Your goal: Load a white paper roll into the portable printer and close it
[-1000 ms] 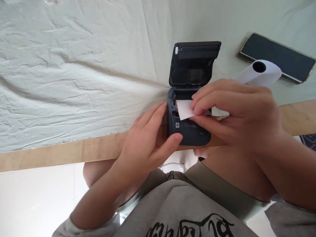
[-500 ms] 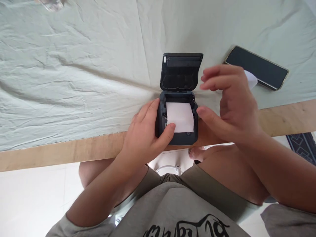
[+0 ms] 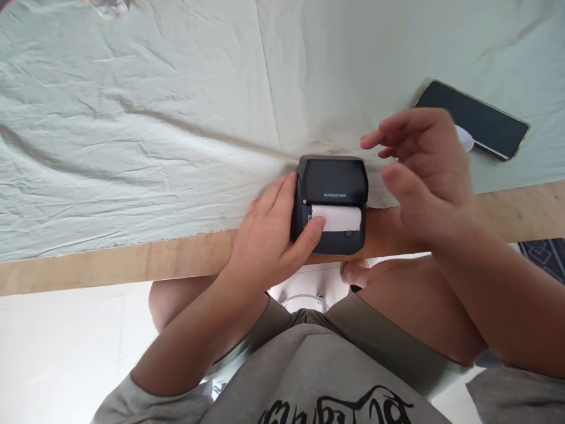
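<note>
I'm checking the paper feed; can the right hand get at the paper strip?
Probably yes: the right hand looks empty, and the paper strip has its right end uncovered; the left hand overlaps only its left part.

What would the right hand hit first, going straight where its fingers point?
Perhaps nothing: the right hand points over cloth just beyond the printer, though its thumb might clip it; height is unclear.
</note>
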Demonstrator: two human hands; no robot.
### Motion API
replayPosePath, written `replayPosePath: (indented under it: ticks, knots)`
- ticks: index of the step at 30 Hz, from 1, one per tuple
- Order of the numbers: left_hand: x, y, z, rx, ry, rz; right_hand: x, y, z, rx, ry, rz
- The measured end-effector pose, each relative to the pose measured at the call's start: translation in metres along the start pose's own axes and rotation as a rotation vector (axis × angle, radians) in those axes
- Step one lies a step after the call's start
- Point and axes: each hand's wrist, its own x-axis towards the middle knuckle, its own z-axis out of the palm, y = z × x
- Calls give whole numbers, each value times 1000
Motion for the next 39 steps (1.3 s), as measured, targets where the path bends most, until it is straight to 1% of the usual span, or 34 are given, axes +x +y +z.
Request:
replayPosePath:
  ticks: [5, 7, 13, 17, 23, 26, 29, 31, 32, 34, 36, 39]
  knots:
    - [-2, -2, 1, -5, -13, 41, -4, 7, 2, -49, -190, 83]
    - [-2, -1, 1, -9, -12, 47, -4, 9, 2, -32, -253, 119]
    - [-3, 5, 3, 20, 20, 24, 6, 7, -4, 126, -388, 221]
    - [-1, 7, 3, 14, 10, 5, 13, 6, -9, 146, -479, 223]
    - [-1, 7, 4, -7, 23, 0, 11, 9, -4, 113, -431, 204]
    - [-2, 6, 3, 12, 28, 15, 6, 8, -1, 111, -365, 195]
    - [-5, 2, 4, 23, 2, 10, 0, 7, -1, 122, -287, 248]
    - [-8, -1, 6, 55, -8, 13, -3, 8, -3, 50, -255, 261]
    - [-9, -2, 7, 75, -4, 20, -5, 9, -5, -9, -256, 235]
    - [-12, -5, 8, 113, 17, 37, -8, 13, -7, -119, -279, 132]
    - [-14, -7, 8, 137, 26, 36, -10, 15, -9, -182, -305, 39]
    - [-14, -8, 5, 144, 1, 15, -13, 17, -10, -212, -291, 9]
